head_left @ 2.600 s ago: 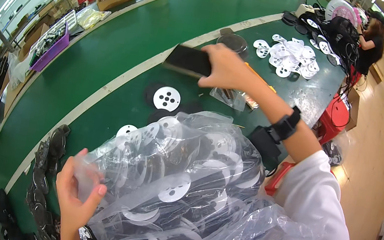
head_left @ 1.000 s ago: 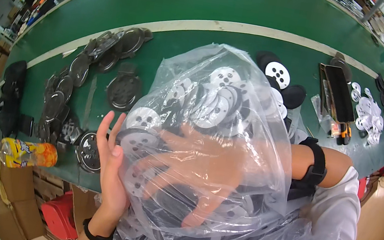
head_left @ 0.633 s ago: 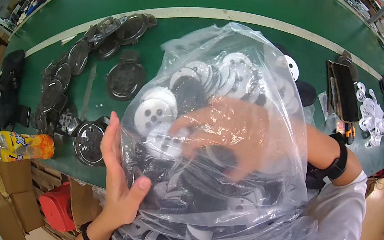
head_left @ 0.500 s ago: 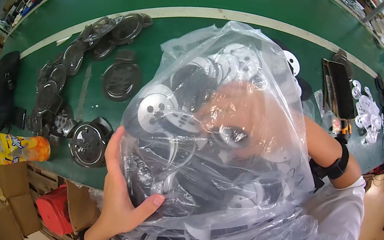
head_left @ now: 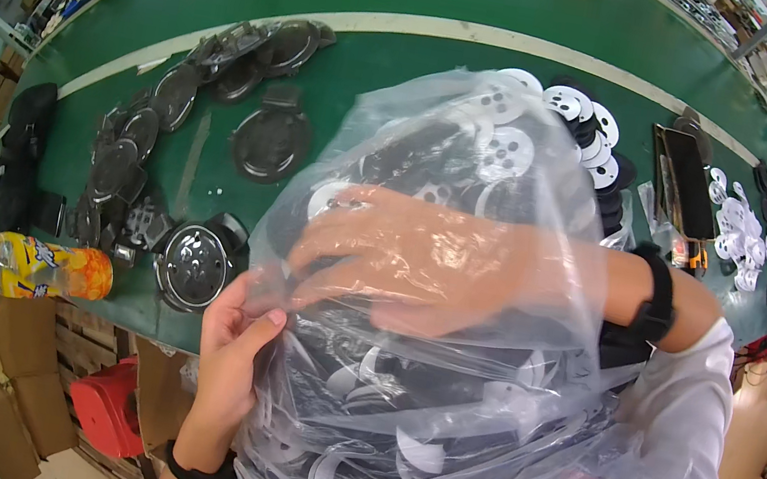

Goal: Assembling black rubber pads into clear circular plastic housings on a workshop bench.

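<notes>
A large clear plastic bag fills the middle of the view, holding several round white discs with small holes and dark round pieces. My left hand pinches the bag's left side between thumb and fingers. Seen through the plastic, my right hand reaches leftward inside the bag, its back turned up and its fingers stretched and somewhat apart. The fingertips are close to my left hand, above the discs; glare on the plastic blurs them, and I see nothing gripped in them.
Dark round plastic housings lie along the green table at left. A stack of black and white discs stands behind the bag; more white discs lie far right. A yellow-labelled bottle lies at the left edge, above a red stool.
My right hand has moved left and nearer to me inside the bag, its fingers reaching toward my left hand. The bag's top has sunk, uncovering more of the stacked discs behind it.
</notes>
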Demonstrator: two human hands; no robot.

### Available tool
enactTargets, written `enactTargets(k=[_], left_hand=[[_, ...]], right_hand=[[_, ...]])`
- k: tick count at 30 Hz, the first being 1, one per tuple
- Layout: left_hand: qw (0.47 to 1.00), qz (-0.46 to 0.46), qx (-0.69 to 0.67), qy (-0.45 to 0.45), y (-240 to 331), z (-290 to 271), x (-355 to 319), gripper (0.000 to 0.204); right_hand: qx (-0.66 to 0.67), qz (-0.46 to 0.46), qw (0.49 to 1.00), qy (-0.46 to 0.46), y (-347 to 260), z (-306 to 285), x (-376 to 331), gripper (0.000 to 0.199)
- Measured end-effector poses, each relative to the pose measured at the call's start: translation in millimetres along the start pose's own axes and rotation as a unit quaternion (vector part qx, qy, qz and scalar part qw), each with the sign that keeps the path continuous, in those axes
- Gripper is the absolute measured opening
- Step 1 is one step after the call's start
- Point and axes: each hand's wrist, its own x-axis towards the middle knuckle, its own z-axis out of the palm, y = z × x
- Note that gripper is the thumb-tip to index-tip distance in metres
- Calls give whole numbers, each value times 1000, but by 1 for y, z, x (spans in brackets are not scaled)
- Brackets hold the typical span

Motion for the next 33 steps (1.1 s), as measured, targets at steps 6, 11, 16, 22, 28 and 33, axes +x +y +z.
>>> enactTargets(k=[6,11,16,22,28,33], left_hand=[[997,66,4,-25,-5,-4,-2,39],[951,149,267,-37,-4,-5,-17,25],[920,199,336,21,-15,-8,-28,11],[972,145,186,-7,-24,-10,-39,9],[981,120,145,-42,-20,-5,-37,20],[941,165,266,-128,-12,2,-20,46]], right_hand=[[15,-34,998,-41,-5,2,20,55],[17,-24,998,-64,-11,1,20,56],[-32,65,996,-53,5,-1,10,57],[-45,125,981,144,54,-9,-13,40],[-314,193,922,118,43,-35,-23,43],[-58,-78,995,-33,24,-22,1,43]])
